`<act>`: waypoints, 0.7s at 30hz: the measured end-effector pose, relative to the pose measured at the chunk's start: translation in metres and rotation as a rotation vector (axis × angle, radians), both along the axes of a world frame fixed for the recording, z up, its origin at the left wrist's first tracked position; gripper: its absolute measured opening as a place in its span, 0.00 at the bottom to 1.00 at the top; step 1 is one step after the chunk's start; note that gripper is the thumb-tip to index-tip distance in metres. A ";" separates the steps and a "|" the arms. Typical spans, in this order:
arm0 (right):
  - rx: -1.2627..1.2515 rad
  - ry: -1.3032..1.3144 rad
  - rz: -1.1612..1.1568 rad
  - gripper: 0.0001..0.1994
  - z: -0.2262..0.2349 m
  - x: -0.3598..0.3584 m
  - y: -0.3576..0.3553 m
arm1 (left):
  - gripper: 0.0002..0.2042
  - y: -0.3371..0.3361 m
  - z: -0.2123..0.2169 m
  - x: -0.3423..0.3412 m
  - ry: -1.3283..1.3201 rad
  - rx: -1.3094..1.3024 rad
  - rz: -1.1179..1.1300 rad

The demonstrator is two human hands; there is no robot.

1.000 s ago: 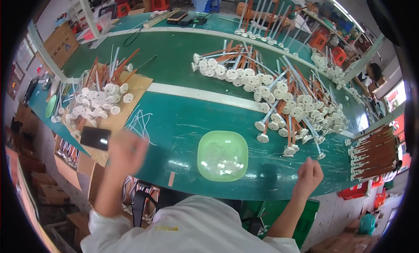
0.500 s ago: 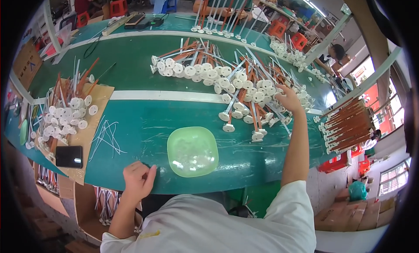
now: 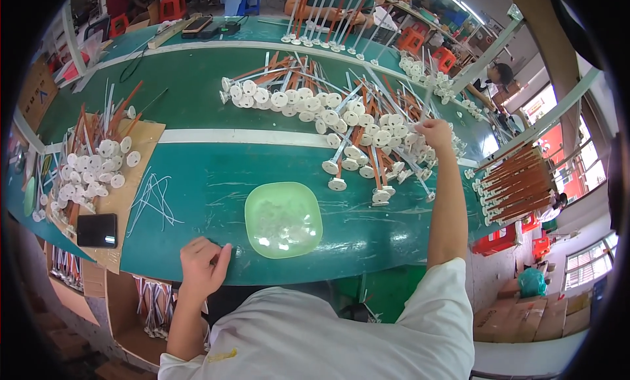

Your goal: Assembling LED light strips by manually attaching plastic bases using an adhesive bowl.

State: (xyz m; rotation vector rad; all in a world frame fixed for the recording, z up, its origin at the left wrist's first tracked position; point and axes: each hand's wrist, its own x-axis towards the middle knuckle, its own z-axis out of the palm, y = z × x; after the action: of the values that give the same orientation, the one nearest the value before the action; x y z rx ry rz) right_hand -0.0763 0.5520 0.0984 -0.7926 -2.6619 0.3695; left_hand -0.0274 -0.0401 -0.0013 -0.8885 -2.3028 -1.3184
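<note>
My right hand point(image 3: 435, 133) is at the right end of a large pile of rods with round white disc bases point(image 3: 308, 103). Its fingers are pinched on a grey rod point(image 3: 426, 104) that points up and away, slightly blurred. Whether a disc at the fingertips belongs to that rod is hard to tell. My left hand point(image 3: 203, 265) rests at the near table edge, fingers curled and thumb sticking out, with nothing visible in it. Between my hands sits a green translucent square bowl point(image 3: 249, 212) with small clear pieces inside.
White strings point(image 3: 152, 203) lie at left, beside cardboard bearing a black phone point(image 3: 97, 230) and more disc-based rods point(image 3: 92, 170). Brown rods point(image 3: 515, 183) are stacked at right. Upright rods point(image 3: 321, 25) stand at the far side, before another person's arms point(image 3: 328, 14).
My right hand has gone from spread fingers over the pile to a pinch on a rod, which now stands up from it. The whole view has shifted slightly; my left hand stays by the edge.
</note>
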 end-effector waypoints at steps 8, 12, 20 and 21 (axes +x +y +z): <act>-0.079 0.406 -0.014 0.11 0.010 0.080 0.001 | 0.12 -0.002 0.006 0.009 -0.007 -0.049 0.024; -0.762 0.731 0.117 0.05 0.016 0.097 -0.115 | 0.09 0.022 0.019 0.018 -0.270 0.174 -0.066; -1.393 0.273 0.602 0.03 -0.020 0.102 -0.307 | 0.20 0.072 0.032 0.034 -0.867 0.338 -0.859; -1.424 0.229 0.630 0.04 -0.022 0.101 -0.313 | 0.20 0.068 0.031 0.036 -0.937 0.369 -0.945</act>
State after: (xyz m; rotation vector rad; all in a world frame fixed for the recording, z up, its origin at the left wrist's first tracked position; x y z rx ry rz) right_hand 0.0245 0.2388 0.0766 -0.0820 -2.0086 2.4134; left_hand 0.0086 0.0282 0.0298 -1.5297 -2.0254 -2.9544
